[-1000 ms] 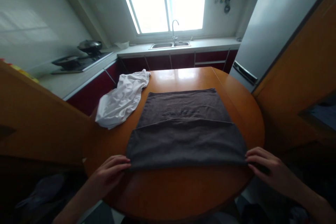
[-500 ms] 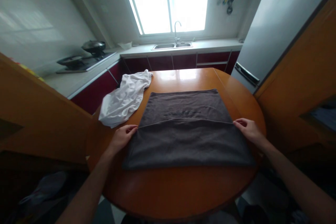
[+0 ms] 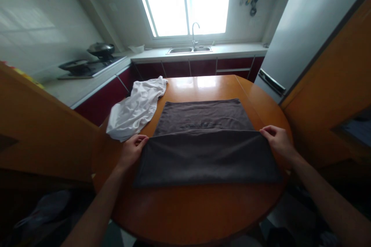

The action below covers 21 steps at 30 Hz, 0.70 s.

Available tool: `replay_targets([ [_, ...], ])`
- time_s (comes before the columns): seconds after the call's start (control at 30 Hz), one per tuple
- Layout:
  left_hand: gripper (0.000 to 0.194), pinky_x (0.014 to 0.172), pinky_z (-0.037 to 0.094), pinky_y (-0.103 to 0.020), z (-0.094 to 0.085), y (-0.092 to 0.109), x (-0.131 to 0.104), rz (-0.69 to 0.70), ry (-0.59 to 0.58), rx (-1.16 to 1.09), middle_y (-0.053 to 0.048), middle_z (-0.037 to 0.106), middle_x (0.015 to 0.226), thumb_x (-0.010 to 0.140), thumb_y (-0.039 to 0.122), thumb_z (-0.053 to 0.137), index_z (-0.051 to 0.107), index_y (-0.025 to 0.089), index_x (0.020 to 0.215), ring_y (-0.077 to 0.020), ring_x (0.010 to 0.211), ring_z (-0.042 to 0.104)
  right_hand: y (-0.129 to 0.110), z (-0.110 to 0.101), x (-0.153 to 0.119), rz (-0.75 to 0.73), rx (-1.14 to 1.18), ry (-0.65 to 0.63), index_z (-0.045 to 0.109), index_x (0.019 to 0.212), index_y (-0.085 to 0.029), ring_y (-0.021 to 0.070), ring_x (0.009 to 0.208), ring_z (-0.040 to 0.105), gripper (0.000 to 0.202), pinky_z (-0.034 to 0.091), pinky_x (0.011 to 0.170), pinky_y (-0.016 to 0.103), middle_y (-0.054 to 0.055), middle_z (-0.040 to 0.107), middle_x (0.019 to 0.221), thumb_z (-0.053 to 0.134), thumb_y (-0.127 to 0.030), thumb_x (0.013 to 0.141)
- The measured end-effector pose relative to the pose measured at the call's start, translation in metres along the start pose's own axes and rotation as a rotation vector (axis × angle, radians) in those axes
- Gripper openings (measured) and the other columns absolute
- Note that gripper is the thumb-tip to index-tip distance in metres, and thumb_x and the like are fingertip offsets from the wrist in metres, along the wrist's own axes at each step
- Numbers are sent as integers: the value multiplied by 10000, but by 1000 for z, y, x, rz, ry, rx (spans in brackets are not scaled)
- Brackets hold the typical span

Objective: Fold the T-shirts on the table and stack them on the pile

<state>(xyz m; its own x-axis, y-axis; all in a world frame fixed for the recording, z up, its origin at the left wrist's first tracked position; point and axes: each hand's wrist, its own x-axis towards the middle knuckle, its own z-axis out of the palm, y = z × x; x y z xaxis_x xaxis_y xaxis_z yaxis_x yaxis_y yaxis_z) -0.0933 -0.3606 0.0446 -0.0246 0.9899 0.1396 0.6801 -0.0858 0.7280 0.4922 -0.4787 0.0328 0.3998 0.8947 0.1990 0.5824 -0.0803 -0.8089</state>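
A dark grey cloth (image 3: 203, 158) lies on the round wooden table (image 3: 199, 212), its near part folded over towards the far side. Dark lettering shows on the far layer, just beyond the folded edge. My left hand (image 3: 133, 148) pinches the left corner of that edge between thumb and fingers. At the opposite corner, my right hand (image 3: 276, 139) grips the cloth the same way. Between both hands the edge is drawn taut and looks slightly raised. What lies under the top layer is hidden.
A crumpled white cloth (image 3: 137, 108) rests on the table's left side. Beyond the table are a counter with a sink (image 3: 188, 50), and a stove with a lidded pan (image 3: 101, 49) at left. A fridge (image 3: 301, 27) stands at right.
Both hands have pulled slightly further apart and lifted the cloth's folded edge a little. Its top layer is now tauter and smoother.
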Motion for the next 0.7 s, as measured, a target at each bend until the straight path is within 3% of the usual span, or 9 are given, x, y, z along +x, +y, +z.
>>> replay_targets([
  [0.23, 553, 814, 566, -374, 11, -20, 1, 99, -5, 139, -110, 729, 979, 821, 682, 549, 701, 168, 956, -258, 854, 694, 23, 16, 0, -9, -73, -23, 699, 826, -168, 242, 727, 667, 434, 531, 686, 367, 97, 725, 792, 586, -587, 836],
  [0.33, 499, 991, 513, -448, 15, 3, -7, 290, 46, 249, -135, 688, 1151, 920, 574, 486, 686, 160, 1115, -290, 1054, 661, 10, 24, -11, -146, -235, 124, 708, 980, -159, 290, 898, 663, 418, 537, 834, 453, 151, 718, 954, 505, -520, 925],
  [0.4, 450, 1082, 459, -454, 26, 31, -16, 435, -34, 288, -120, 657, 1257, 979, 498, 443, 662, 186, 1218, -282, 1187, 612, -12, 37, -23, -286, -313, 137, 701, 1095, -168, 315, 1050, 628, 404, 502, 953, 498, 168, 695, 1088, 460, -467, 968],
  [0.5, 464, 1158, 393, -443, 59, 77, -29, 646, -259, 321, -93, 563, 1455, 1031, 448, 394, 575, 223, 1394, -257, 1346, 518, -52, 70, -39, -428, -326, -83, 630, 1321, -202, 294, 1244, 563, 445, 437, 1085, 481, 140, 626, 1330, 385, -415, 1016],
  [0.57, 505, 1197, 334, -459, 86, 97, -33, 748, -382, 358, -79, 483, 1543, 1047, 458, 367, 485, 245, 1490, -255, 1442, 417, -71, 96, -46, -484, -368, -205, 521, 1461, -207, 289, 1400, 445, 515, 363, 1158, 487, 125, 505, 1508, 351, -427, 1028],
  [0.7, 618, 1241, 190, -520, 129, 101, -28, 755, -469, 470, -79, 334, 1628, 1038, 558, 343, 339, 259, 1579, -280, 1531, 236, -81, 132, -49, -458, -512, -394, 348, 1574, -177, 307, 1535, 206, 647, 192, 1213, 583, 125, 270, 1650, 323, -523, 1028],
])
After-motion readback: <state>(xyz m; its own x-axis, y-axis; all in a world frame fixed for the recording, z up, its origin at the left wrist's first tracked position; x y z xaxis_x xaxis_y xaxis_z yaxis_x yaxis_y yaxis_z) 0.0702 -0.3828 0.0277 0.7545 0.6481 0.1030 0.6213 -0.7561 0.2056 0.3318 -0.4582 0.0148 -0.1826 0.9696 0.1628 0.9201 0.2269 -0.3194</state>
